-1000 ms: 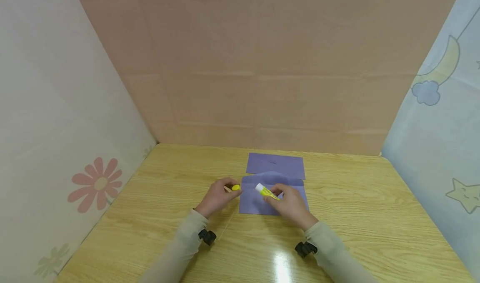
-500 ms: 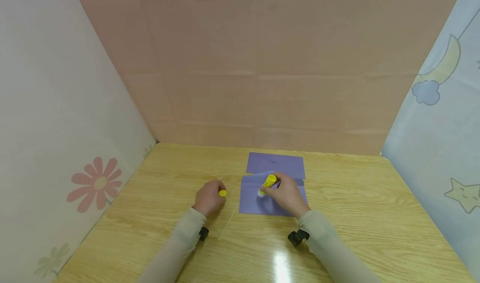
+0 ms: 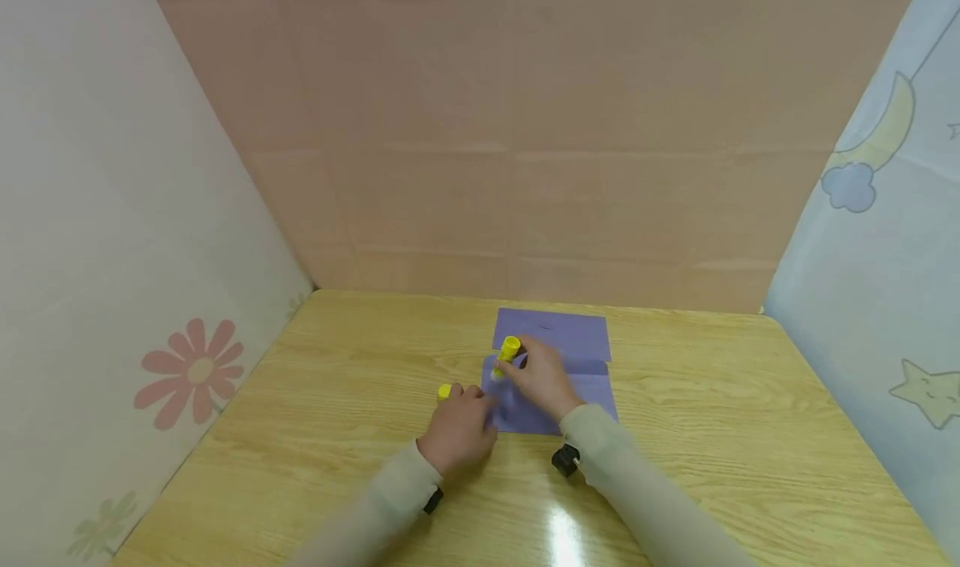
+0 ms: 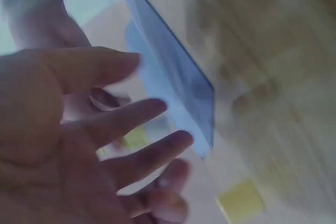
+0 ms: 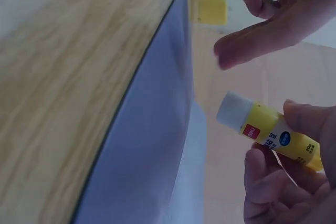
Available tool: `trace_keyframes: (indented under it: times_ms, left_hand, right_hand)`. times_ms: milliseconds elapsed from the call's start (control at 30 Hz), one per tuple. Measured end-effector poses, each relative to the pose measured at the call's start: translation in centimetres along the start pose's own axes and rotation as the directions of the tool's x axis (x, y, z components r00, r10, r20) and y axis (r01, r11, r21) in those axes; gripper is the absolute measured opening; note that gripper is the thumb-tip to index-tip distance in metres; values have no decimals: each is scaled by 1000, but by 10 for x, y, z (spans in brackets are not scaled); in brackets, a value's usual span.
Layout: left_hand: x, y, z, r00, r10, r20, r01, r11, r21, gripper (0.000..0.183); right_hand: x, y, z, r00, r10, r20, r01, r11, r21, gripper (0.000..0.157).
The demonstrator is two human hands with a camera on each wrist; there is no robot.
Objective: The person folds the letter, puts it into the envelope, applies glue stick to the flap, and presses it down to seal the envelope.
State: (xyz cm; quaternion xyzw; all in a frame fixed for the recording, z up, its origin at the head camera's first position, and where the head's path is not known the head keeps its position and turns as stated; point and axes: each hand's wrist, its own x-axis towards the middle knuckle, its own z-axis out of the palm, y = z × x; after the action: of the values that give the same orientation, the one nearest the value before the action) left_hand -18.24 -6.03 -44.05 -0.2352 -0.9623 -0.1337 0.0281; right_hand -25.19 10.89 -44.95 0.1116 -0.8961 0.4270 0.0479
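My right hand holds a yellow glue stick between thumb and fingers, tilted with its white end down over the left part of a purple envelope. The right wrist view shows the glue stick's label, with the white end apart from the paper. My left hand is at the envelope's lower left corner, blurred. Its fingers are spread and hold nothing in the left wrist view. Just beyond them stands the yellow cap on the table, left of the envelope.
A second purple paper piece with a small slit lies behind the envelope, along its raised flap. The wooden table ends at a brown backdrop. Patterned sheets hang at both sides.
My left hand has put the yellow cap down on the table, let go of it and moved right to the envelope. The right hand has turned the glue stick white end down and shifted left.
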Motion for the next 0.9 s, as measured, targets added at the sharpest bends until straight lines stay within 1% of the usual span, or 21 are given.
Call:
trace_keyframes:
  times_ms: [67, 133, 233, 367, 500, 633, 800, 900]
  left_hand:
    - [-3, 5, 2, 997, 32, 67, -35, 999, 38, 30]
    - [-4, 9, 3, 993, 33, 118, -41, 997, 64, 35]
    - [-4, 11, 4, 986, 6, 166, -21, 996, 92, 40]
    - [-1, 13, 4, 978, -18, 207, -2, 996, 94, 44]
    - [-1, 14, 4, 973, -29, 228, 9, 996, 89, 48]
    - [-1, 13, 4, 971, -37, 235, 16, 996, 89, 49]
    - [0, 11, 5, 968, -36, 248, 17, 997, 81, 51]
    - [0, 10, 6, 969, -28, 244, 8, 996, 84, 53]
  right_hand:
    - [3, -1, 5, 999, -25, 37, 26, 999, -40, 19]
    - [5, -2, 10, 997, -44, 68, 49, 996, -80, 18]
    - [8, -1, 16, 994, -53, 96, 65, 989, -132, 18]
    - [9, 0, 21, 992, -46, 113, 63, 986, -153, 21]
    - [8, 0, 21, 989, -67, 135, 90, 981, -171, 21]
    - [8, -2, 18, 981, -84, 175, 117, 975, -191, 20]
    - [6, -1, 14, 979, -54, 196, 96, 972, -213, 18]
    - [4, 2, 11, 981, -52, 186, 97, 964, -246, 17]
